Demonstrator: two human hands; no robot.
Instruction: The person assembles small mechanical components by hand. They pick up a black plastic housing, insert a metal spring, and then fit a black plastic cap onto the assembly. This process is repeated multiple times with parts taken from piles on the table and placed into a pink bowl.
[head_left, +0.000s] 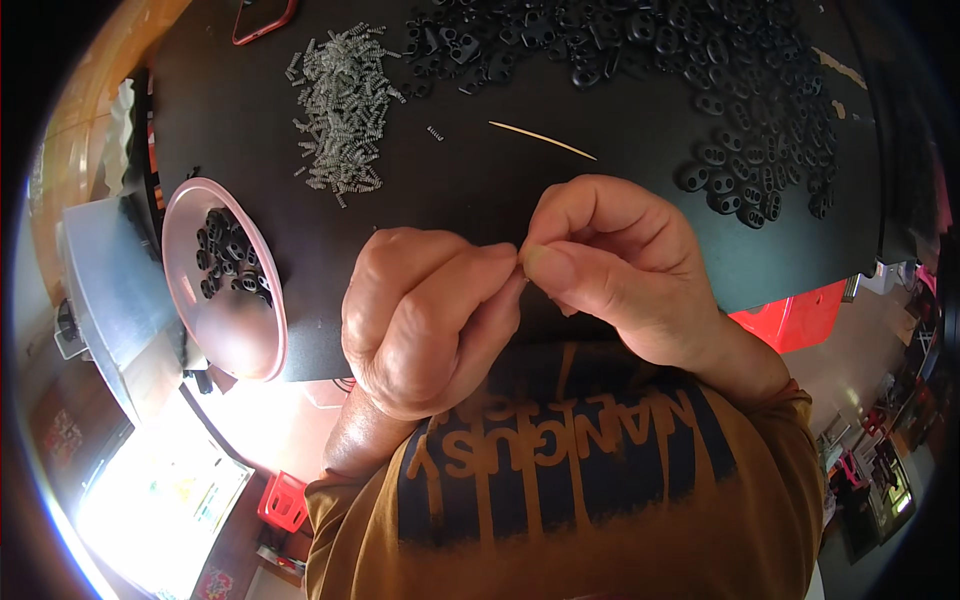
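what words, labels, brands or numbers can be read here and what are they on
Brown shirt: large brown letters on a dark print; wording not copied here.
Bright panel, lower left: glare and blur, any text unreadable.
Black parts and coil springs: no lettering can be made out.

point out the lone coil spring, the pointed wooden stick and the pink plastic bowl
Lone coil spring [435,133]: head view, middle of its coils
Pointed wooden stick [543,139]: head view, middle of its shaft
Pink plastic bowl [183,245]: head view, bare inner wall on its left side
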